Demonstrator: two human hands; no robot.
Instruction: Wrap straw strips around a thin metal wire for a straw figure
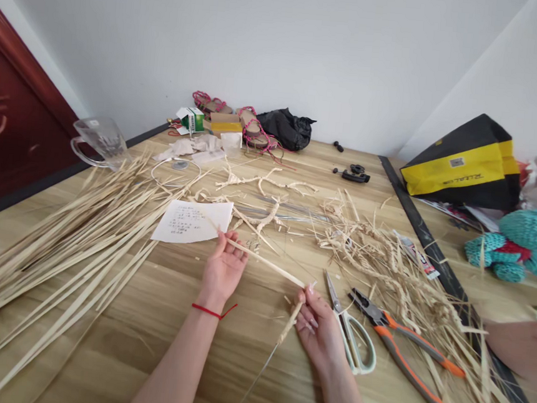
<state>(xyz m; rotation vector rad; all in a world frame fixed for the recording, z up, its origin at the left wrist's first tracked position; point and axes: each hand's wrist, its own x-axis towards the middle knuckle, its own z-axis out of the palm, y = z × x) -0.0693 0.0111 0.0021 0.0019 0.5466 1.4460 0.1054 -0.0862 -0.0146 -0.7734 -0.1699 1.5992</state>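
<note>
Head view: L hand (223, 269) is closed on a flat straw strip (263, 262), pinched btw thumb & fingers, palm facing up. Strip runs diagonally across to R hand (320, 331) & its far end sits right at the long pale fingernails (309, 299). R hand's fingers are curled, grasping a thin metal wire wrapped in straw (290, 324); bare end of wire points down twd the near edge of the wooden table (110, 344). Both hands low over the table, red string (212, 311) on L wrist.

Just beside R hand: scissors w/ pale green handles (353, 340), blades pointing away, & next to them orange-and-grey pliers (405, 354), jaws pointing the same way. Messy heap of straw scraps (385, 268) to the right, w/ small tube (418, 255) at its far side. Big bundle of long straw strips (56, 258) on left. Handwritten note (191, 221) just past L hand. Further on: twisted straw shapes (263, 182), straight metal wires (286, 210), glass jug (102, 143), black clamp (353, 174).

Far end by wall: sandals w/ pink cords (251, 128), black bag (287, 128), small boxes (223, 123). Right, on lower surface: yellow-and-black bag (460, 165), teal crocheted toy (518, 245).
</note>
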